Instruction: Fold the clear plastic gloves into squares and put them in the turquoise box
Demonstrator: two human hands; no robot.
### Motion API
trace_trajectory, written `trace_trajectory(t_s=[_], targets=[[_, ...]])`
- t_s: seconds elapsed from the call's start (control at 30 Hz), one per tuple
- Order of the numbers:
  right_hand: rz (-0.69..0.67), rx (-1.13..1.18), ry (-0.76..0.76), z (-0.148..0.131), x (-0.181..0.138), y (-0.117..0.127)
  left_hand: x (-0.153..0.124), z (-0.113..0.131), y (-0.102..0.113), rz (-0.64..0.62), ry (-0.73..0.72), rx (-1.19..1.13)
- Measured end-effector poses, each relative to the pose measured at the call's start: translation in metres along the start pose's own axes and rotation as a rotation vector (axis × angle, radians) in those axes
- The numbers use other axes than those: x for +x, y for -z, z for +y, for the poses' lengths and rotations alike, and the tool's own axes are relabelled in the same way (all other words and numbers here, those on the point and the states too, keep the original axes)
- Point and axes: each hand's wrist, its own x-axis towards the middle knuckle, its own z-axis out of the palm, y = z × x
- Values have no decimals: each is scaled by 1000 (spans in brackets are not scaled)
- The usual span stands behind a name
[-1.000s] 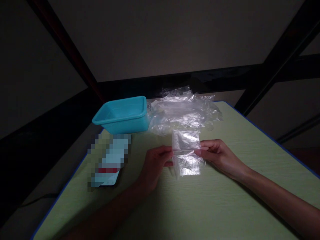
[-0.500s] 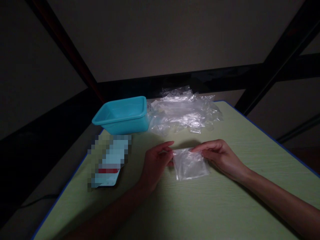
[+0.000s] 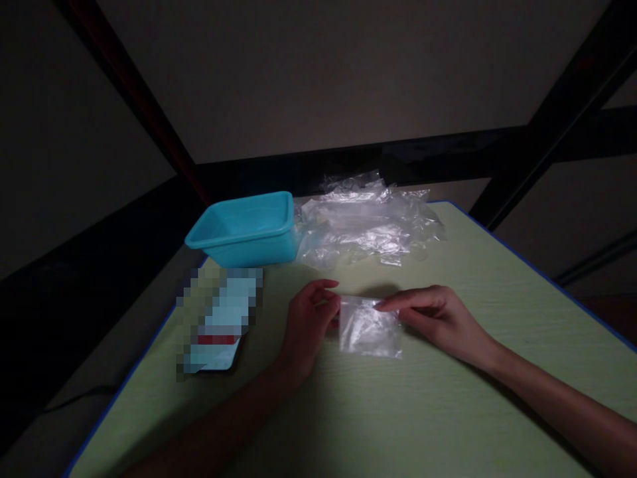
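Note:
A small clear plastic bag (image 3: 371, 332) is stretched between my two hands, low over the table. My left hand (image 3: 309, 318) pinches its upper left corner between thumb and fingers. At the upper right side, my right hand (image 3: 438, 317) grips the bag, its index finger lying across the front near the top edge and the thumb below. The other right fingers are largely hidden behind. The bag looks flat, with bright glare on its crinkled film.
A turquoise plastic basin (image 3: 249, 249) stands at the back left. Beside it spreads a pile of clear plastic bags (image 3: 368, 226). A phone-like flat object (image 3: 223, 325), partly pixelated, lies at the left on the pale green table (image 3: 398, 425) with blue edging.
The plastic bag and my hands have shifted slightly left. My right index finger now reaches farther across the bag's front, and the bag hangs straighter.

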Motion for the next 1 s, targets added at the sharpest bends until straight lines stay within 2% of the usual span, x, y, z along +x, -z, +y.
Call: trace_trajectory(t_s=[0.23, 0.37, 0.53, 0.67, 0.73, 1.0], targets=[[16, -22, 20, 3, -1, -1, 0, 2, -1, 11, 8, 6], [4, 49, -27, 2, -1, -2, 0, 1, -1, 11, -22, 55], [-17, 347, -178, 0, 1, 1, 1, 0, 0, -23, -51, 78], [-86, 586, -303, 0, 5, 3, -1, -1, 0, -79, -67, 109], [-132, 539, -343, -1, 6, 1, -4, -2, -1, -115, -70, 122], [-380, 298, -310, -7, 3, -10, -12, -4, -7, -245, -95, 203]])
